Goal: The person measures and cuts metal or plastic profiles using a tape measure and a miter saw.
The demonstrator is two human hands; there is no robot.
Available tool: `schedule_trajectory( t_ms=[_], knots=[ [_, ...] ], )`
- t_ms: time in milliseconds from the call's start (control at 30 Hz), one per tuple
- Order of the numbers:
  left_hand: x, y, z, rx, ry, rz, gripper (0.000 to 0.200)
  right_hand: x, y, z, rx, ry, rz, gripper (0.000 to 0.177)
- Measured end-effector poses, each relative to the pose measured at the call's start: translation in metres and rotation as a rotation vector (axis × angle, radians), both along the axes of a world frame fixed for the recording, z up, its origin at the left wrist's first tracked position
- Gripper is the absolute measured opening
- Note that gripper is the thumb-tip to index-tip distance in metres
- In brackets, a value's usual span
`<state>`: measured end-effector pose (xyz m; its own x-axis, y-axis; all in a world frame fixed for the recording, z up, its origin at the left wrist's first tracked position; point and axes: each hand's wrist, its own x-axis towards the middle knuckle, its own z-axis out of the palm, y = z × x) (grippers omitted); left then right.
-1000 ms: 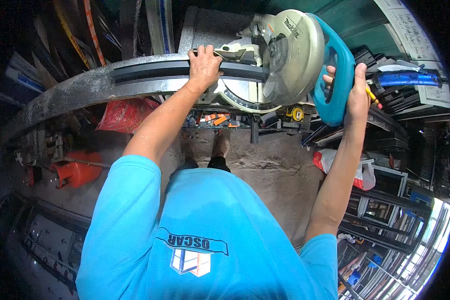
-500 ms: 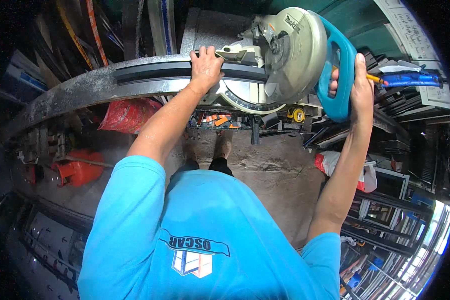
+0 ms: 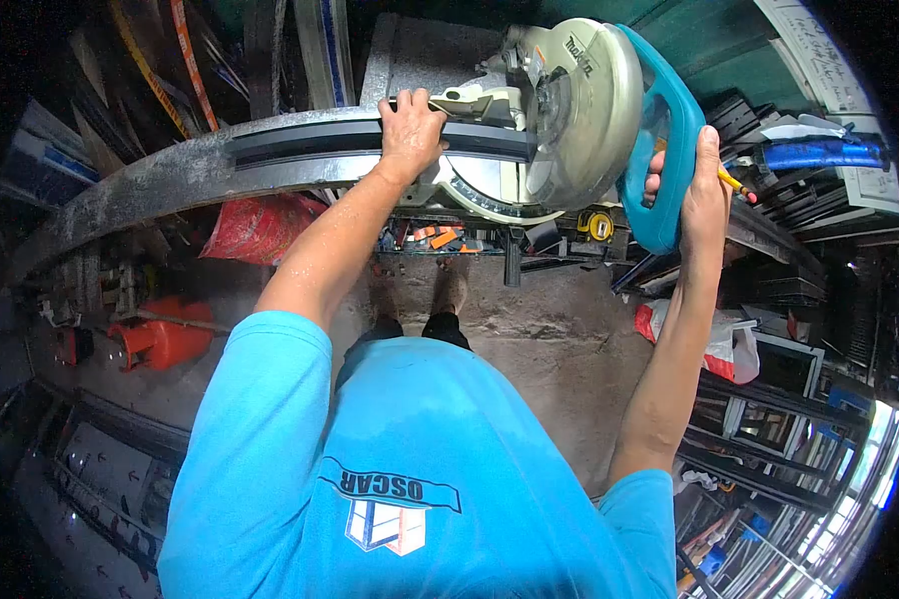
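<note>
From here I see the left hand [image 3: 410, 138] with its grip holding the dark profile [image 3: 305, 142] down on the bench [image 3: 165, 165], one end by the saw [image 3: 594, 115]. The right hand's grip is wrapped round the teal handle [image 3: 681, 150], a pencil [image 3: 737, 186] jutting from it. I'd worry that blade drag could twist the profile if that bare-handed hold slackened, pulling fingers inward; the pencil could also spoil the handle grip.
</note>
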<state>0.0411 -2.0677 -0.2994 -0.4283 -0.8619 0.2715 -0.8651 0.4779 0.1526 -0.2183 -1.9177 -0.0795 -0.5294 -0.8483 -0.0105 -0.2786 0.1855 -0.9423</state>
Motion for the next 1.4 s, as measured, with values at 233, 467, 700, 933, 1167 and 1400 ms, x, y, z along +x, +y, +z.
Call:
schedule_trajectory(
  t_ms=[233, 467, 700, 933, 1167, 1400],
  knots=[
    [0.001, 0.001, 0.003, -0.003, -0.013, 0.002, 0.032, -0.003, -0.001, -0.002, -0.001, -0.023, 0.004, 0.061],
    [0.000, 0.001, 0.004, -0.006, -0.042, -0.001, 0.041, 0.004, 0.001, -0.002, -0.038, -0.026, -0.050, 0.062],
    [-0.001, 0.002, 0.007, -0.007, -0.032, 0.003, 0.033, 0.002, 0.005, -0.012, -0.050, -0.004, -0.032, 0.057],
    [-0.003, 0.004, 0.008, -0.015, -0.054, 0.015, 0.038, 0.005, 0.013, -0.022, -0.100, 0.000, -0.006, 0.061],
    [-0.004, 0.006, 0.012, -0.009, -0.079, 0.029, 0.039, 0.009, 0.023, -0.040, -0.161, -0.012, 0.016, 0.055],
    [-0.004, 0.006, 0.014, 0.015, -0.086, 0.021, 0.043, 0.012, 0.032, -0.059, -0.185, -0.019, 0.017, 0.055]
  ],
)
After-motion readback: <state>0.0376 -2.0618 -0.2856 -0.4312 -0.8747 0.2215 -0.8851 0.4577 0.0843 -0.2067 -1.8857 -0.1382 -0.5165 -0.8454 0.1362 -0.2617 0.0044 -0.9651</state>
